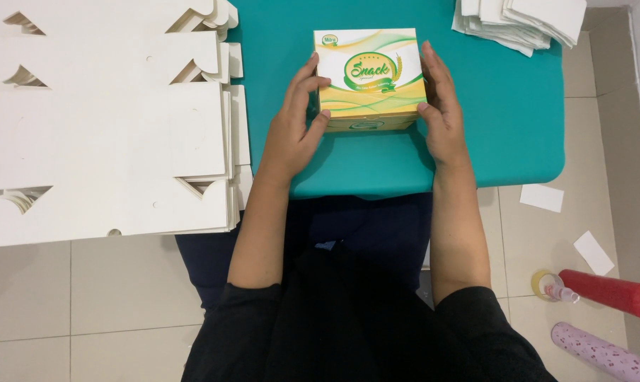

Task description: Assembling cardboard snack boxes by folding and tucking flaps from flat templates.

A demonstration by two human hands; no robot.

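A folded snack box (371,76), white with green and yellow swirls on its lid, sits in the upper middle of the frame on the teal table (518,134), squarely between my two hands. My left hand (296,127) presses against its left side, fingers curled round the near left corner; my right hand (441,106) lies flat along its right side, fingertips reaching toward the far corner. Both hands are partly open and clamp the box from opposite sides, and it rests on the tabletop rather than hanging in the air. The box is close to square, its slightly longer run going left to right across the frame, so my hands close on its short ends. Neither hand is nearer than the other: both touch it.

The table's near edge lies just below the box, with my lap and dark clothing beneath it. Bare teal surface shows to the right of the box and a narrower strip to its left. At the upper left of the frame a stack of flat white box blanks (114,127) overlaps the table's left edge. At the upper right a pile of white folded sheets (521,21) sits near the far corner. On the tiled floor at lower right lie two paper scraps, a tape roll (544,281), a red bottle (610,292) and a pink patterned roll (603,354).
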